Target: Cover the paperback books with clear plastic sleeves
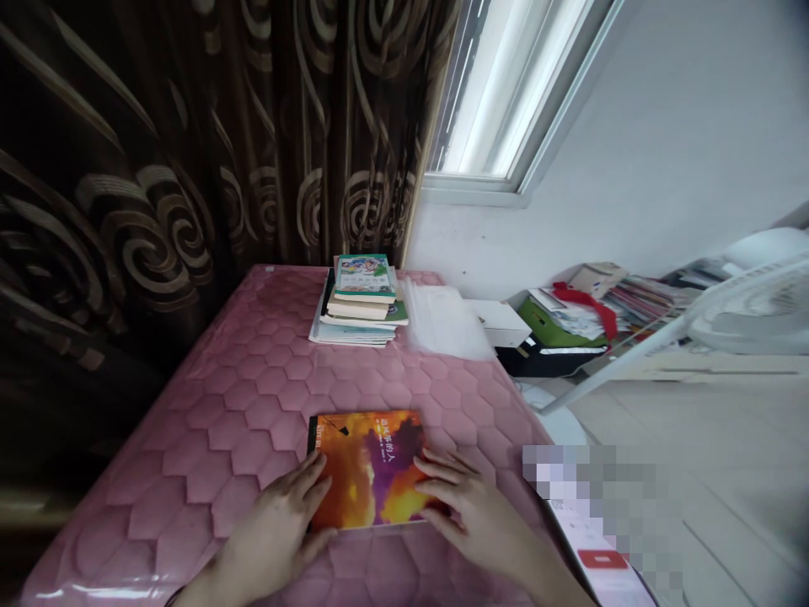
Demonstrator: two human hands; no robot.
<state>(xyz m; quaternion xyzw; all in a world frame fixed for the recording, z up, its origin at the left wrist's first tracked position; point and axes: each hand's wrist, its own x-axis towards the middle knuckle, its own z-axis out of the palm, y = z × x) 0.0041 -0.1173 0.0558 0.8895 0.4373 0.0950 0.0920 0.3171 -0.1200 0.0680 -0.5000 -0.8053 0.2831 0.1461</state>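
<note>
A paperback book [370, 468] with an orange, yellow and purple sky on its cover lies face up on the pink surface. My left hand [278, 514] holds its left edge, the fingers along the side and the thumb by the lower corner. On the opposite side, my right hand [471, 506] holds the right edge, its fingertips over the cover. Farther back stands a stack of books [359, 312], topped by a green-bordered book [363, 276] with a colourful picture.
The pink surface [253, 405] has a hexagon pattern under clear plastic. Clear plastic sheeting [446, 320] lies right of the stack. A patterned curtain [303, 126] hangs behind. At right are a white fan [632, 362], a green box [556, 324] and a partly blurred phone screen [600, 539].
</note>
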